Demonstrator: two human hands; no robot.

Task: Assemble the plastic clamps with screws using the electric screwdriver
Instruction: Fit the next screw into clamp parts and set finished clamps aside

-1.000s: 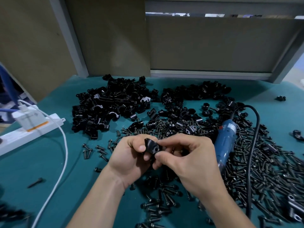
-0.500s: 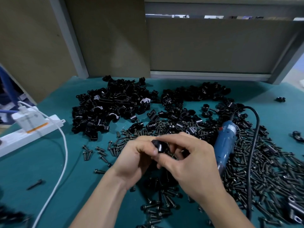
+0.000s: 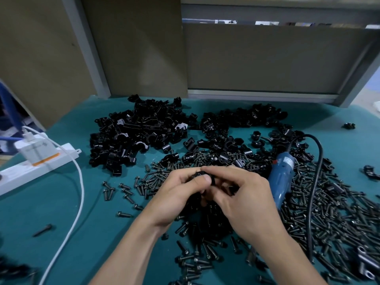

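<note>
Clamp (image 3: 202, 174) shifted, btwn L hand (image 3: 181, 195), R hand (image 3: 246, 202)

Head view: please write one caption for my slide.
Left hand and right hand hold a black plastic clamp over scattered screws; the blue electric screwdriver lies beside them.

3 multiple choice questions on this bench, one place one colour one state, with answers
1. Where does the electric screwdriver lie?
A. on the wall ledge
B. on the screws, right of the right hand
C. hanging from a hook

2. What colour is the table cover?
A. teal
B. red
C. grey

3. What is the left hand doing?
A. lying flat
B. pointing
C. holding a black clamp with the right hand

Answers: B, its blue body rests on screws there; A, teal shows between parts; C, both hands' fingers curl round it.
</note>
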